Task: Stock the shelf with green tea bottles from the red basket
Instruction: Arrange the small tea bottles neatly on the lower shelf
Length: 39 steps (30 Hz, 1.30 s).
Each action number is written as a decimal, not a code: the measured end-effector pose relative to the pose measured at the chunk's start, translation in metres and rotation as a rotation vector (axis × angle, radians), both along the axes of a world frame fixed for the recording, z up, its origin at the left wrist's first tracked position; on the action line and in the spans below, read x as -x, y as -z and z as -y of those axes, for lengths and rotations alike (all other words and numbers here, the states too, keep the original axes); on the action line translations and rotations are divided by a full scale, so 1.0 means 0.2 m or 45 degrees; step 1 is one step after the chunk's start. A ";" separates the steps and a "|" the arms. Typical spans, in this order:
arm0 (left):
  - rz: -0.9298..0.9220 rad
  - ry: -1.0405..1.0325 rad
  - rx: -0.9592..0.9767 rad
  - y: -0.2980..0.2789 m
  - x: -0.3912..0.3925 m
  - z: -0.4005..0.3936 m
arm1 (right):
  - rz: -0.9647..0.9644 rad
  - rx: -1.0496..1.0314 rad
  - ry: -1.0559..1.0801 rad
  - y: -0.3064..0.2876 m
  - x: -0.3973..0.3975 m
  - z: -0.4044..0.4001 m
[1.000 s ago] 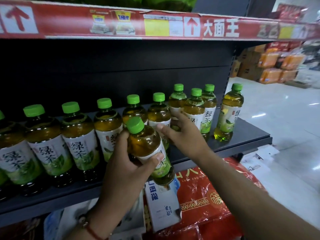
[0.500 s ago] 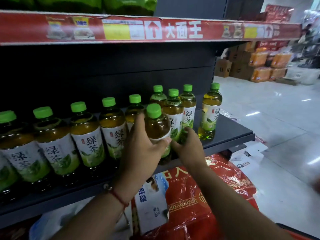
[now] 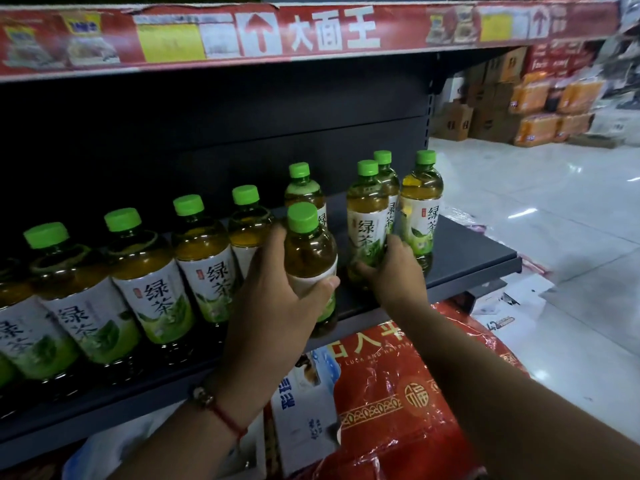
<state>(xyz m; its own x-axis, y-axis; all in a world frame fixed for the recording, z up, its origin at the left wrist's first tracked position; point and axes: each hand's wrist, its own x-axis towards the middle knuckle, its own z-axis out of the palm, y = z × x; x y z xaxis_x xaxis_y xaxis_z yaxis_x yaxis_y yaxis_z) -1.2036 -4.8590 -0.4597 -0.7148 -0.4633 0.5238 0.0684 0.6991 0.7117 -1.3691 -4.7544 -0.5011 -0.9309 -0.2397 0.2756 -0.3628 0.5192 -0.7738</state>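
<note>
My left hand (image 3: 277, 306) grips a green tea bottle (image 3: 310, 251) with a green cap, held upright at the front edge of the dark shelf (image 3: 471, 258). My right hand (image 3: 394, 271) is wrapped around the base of another green tea bottle (image 3: 367, 216) standing on the shelf to the right. A row of several green tea bottles (image 3: 145, 271) runs along the shelf to the left. Two more bottles (image 3: 420, 202) stand at the right end. A gap lies between the two bottles in my hands. The red basket is not in view.
A red shelf-edge strip (image 3: 311, 32) with white characters hangs overhead. Below the shelf lie a red plastic package (image 3: 398, 393) and a white and blue carton (image 3: 304, 410). Cardboard boxes and orange packs (image 3: 533, 102) are stacked across the glossy white floor (image 3: 554, 209).
My left hand has carried its bottle up onto the shelf front. My right hand slid the standing bottle rightward, which opened a gap. The view shifted right and closer.
</note>
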 end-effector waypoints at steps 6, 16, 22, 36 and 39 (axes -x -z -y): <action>0.084 0.000 0.006 -0.03 0.08 -0.01 | 0.038 0.239 -0.087 -0.01 -0.06 -0.11; -0.118 0.052 -0.271 0.05 -0.19 -0.03 | 0.242 0.174 -0.464 -0.19 -0.11 0.16; -0.113 0.085 -0.541 0.09 -0.34 0.05 | 0.327 -0.030 -0.364 -0.04 0.03 0.37; -0.106 0.138 -0.521 0.05 -0.35 0.15 | 0.079 0.002 -0.353 0.06 -0.21 0.16; -0.097 0.109 -0.486 0.06 -0.36 0.14 | 0.118 0.008 -0.410 0.05 -0.24 0.13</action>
